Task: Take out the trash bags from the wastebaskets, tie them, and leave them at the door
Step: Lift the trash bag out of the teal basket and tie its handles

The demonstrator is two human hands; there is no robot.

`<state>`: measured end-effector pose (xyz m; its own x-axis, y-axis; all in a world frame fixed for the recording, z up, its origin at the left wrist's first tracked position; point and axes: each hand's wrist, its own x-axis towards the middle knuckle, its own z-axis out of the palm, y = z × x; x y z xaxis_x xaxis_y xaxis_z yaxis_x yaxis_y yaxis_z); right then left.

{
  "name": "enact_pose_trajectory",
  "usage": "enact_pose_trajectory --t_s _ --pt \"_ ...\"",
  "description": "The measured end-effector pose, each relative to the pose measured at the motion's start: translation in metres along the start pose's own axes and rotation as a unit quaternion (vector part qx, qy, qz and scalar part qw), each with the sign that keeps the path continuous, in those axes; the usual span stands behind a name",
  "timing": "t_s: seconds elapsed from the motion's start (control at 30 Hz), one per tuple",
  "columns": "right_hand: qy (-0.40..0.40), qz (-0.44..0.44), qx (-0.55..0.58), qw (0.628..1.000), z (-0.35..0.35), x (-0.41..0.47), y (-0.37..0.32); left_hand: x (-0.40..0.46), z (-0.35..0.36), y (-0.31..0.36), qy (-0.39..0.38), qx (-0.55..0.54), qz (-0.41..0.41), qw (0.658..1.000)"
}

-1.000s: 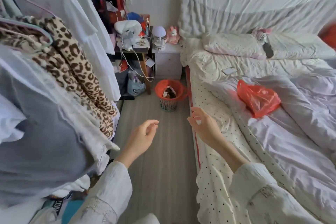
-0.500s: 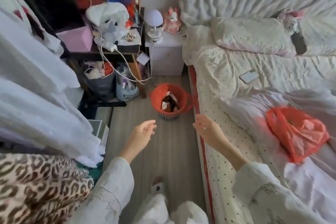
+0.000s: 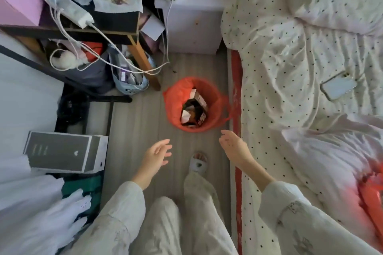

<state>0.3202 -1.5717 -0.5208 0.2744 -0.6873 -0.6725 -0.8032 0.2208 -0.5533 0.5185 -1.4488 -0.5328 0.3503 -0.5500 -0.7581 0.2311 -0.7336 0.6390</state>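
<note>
Left hand (image 3: pixel 155 156) and right hand (image 3: pixel 233 146) both empty, fingers spread, held over the floor (image 3: pixel 134 122) just short of the wastebasket (image 3: pixel 172 114). Orange trash bag (image 3: pixel 216 93) lines it, holding rubbish, beside the bed (image 3: pixel 290 58). Phone (image 3: pixel 337 88) on bed.

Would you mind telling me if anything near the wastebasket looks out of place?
A phone lies loose on the rumpled bed, and white cables dangle off the cluttered desk toward the floor. The wastebasket itself stands upright, nothing spilled.
</note>
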Motion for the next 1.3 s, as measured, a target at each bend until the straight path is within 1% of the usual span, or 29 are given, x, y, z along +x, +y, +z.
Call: enact_pose_trajectory --t_s 0.07,0.13,0.17,0.23,0.33,0.4,0.43,0.53,0.6,0.67,0.77,0.87,0.97,1.03,1.1,1.17,1.23,1.3 --pt "0.002 0.050 0.037 0.998 0.004 0.051 0.006 0.045 0.000 0.005 0.017 -0.033 -0.032 0.999" --pt "0.006 0.136 0.148 0.980 0.013 0.095 0.013 0.087 -0.001 0.006 0.026 -0.050 -0.072 0.996" --pt "0.013 0.183 0.214 0.959 0.019 0.117 0.019 0.109 -0.002 0.005 0.033 -0.060 -0.088 0.994" --pt "0.037 0.267 0.329 0.905 0.033 0.159 0.032 0.155 -0.004 0.002 0.039 -0.081 -0.108 0.990" --pt "0.088 0.342 0.422 0.835 0.057 0.215 0.056 0.222 -0.002 -0.011 0.028 -0.101 -0.126 0.986" --pt "0.123 0.356 0.467 0.800 0.073 0.249 0.072 0.266 0.001 -0.022 0.027 -0.099 -0.131 0.986" --pt "0.138 0.354 0.473 0.795 0.082 0.267 0.080 0.288 0.003 -0.029 0.032 -0.095 -0.133 0.986" --pt "0.161 0.346 0.469 0.797 0.099 0.310 0.100 0.347 0.007 -0.047 0.041 -0.090 -0.152 0.983" --pt "0.187 0.339 0.490 0.781 0.105 0.330 0.116 0.377 0.008 -0.061 0.030 -0.104 -0.185 0.977" --pt "0.198 0.322 0.527 0.761 0.110 0.345 0.128 0.396 0.009 -0.071 -0.004 -0.115 -0.204 0.972" --pt "0.208 0.320 0.514 0.768 0.113 0.356 0.139 0.411 0.009 -0.082 -0.027 -0.160 -0.219 0.962" --pt "0.256 0.298 0.446 0.804 0.115 0.354 0.139 0.412 0.006 -0.085 0.017 -0.186 -0.224 0.957" --pt "0.309 0.263 0.359 0.841 0.115 0.339 0.135 0.411 0.004 -0.084 0.053 -0.162 -0.205 0.964" --pt "0.333 0.248 0.337 0.845 0.112 0.328 0.132 0.407 0.007 -0.079 0.069 -0.143 -0.204 0.966" --pt "0.326 0.250 0.359 0.838 0.106 0.318 0.125 0.404 0.011 -0.073 0.101 -0.127 -0.202 0.966" --pt "0.295 0.241 0.389 0.839 0.099 0.311 0.116 0.402 0.014 -0.068 0.144 -0.100 -0.194 0.965" --pt "0.256 0.212 0.418 0.846 0.093 0.304 0.105 0.402 0.015 -0.065 0.179 -0.056 -0.183 0.965" --pt "0.215 0.183 0.425 0.860 0.091 0.299 0.092 0.399 0.014 -0.062 0.201 -0.023 -0.170 0.964"
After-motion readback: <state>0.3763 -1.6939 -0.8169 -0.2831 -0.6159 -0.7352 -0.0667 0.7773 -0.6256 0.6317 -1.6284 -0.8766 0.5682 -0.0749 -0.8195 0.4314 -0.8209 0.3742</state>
